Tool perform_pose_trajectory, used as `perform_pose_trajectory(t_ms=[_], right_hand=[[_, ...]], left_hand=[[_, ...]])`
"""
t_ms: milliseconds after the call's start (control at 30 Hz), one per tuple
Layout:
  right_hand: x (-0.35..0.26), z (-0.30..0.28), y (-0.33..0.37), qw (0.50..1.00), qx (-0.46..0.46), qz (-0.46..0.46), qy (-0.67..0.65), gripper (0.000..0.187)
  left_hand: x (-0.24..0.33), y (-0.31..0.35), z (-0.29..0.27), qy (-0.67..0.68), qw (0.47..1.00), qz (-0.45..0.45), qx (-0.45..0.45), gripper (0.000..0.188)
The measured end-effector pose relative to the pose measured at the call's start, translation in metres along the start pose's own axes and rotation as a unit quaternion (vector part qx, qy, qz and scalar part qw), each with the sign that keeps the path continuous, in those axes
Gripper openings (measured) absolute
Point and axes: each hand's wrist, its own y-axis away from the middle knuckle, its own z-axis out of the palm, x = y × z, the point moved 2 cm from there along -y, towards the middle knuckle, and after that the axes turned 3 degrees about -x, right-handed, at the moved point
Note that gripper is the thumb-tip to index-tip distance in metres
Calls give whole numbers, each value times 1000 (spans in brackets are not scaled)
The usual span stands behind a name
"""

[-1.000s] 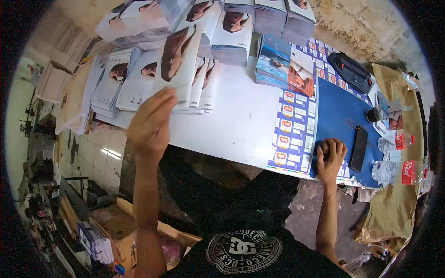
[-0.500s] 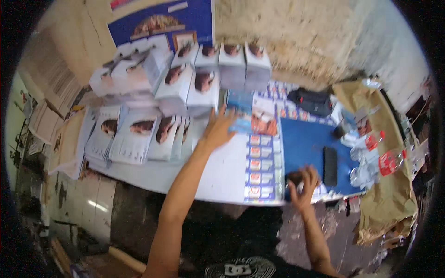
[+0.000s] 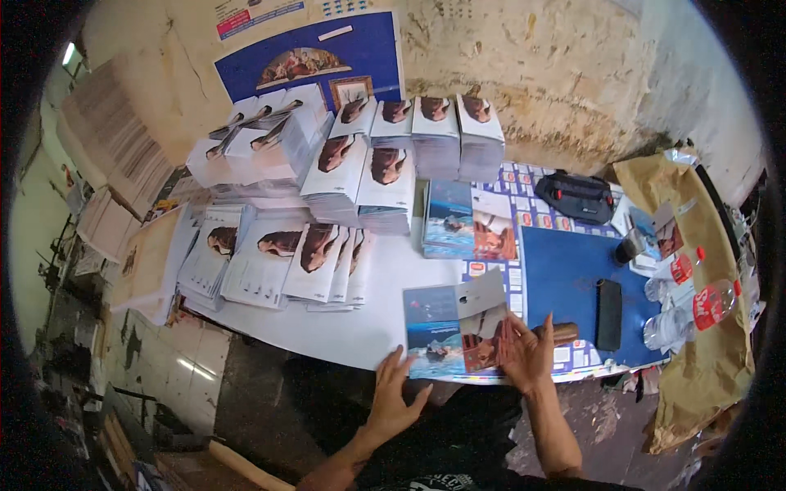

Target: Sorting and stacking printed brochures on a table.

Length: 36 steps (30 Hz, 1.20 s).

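A folded printed sheet (image 3: 442,327), blue on its left half and brown-red on its right, lies at the front edge of the white table (image 3: 344,331). My left hand (image 3: 395,401) is at its lower left corner, open with thumb and fingers apart. My right hand (image 3: 530,356) touches its right edge, fingers spread. Just behind that hand is a short brown wooden-looking piece (image 3: 565,332), partly hidden by the fingers. A stack of matching sheets (image 3: 449,217) lies farther back.
Tall stacks of white booklets (image 3: 385,176) stand at the back left, with fanned booklets (image 3: 315,258) in front. A blue mat (image 3: 557,270) carries a dark oblong object (image 3: 608,315). Plastic bottles (image 3: 711,304), a black bag (image 3: 575,196) and brown paper (image 3: 704,368) are at the right.
My left hand has come back from the stack to the table's front edge. A printed sheet now lies between my hands. My right hand has shifted off the brown piece to the sheet's edge.
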Motion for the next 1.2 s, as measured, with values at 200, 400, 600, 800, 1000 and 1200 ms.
perform_pose_trajectory(t_ms=[200, 400, 600, 800, 1000, 1200], right_hand=[[29, 8, -33, 732, 13, -45, 679, 48], [73, 33, -39, 345, -80, -134, 926, 62], [92, 25, -35, 262, -84, -137, 952, 70], [91, 26, -36, 247, -78, -133, 957, 68], [91, 25, -37, 257, -71, -134, 955, 68], [89, 24, -37, 255, -57, -146, 954, 68]], left_hand=[[-33, -22, -13, 489, 846, -206, 48, 60], [-10, -32, -12, 540, 809, -231, 8, 54], [-13, -27, -10, 557, 794, -243, 4, 56], [-13, -26, -5, 553, 802, -228, -5, 56], [-16, -30, -6, 544, 806, -231, -7, 57], [-22, -41, -10, 429, 875, -220, -29, 51]])
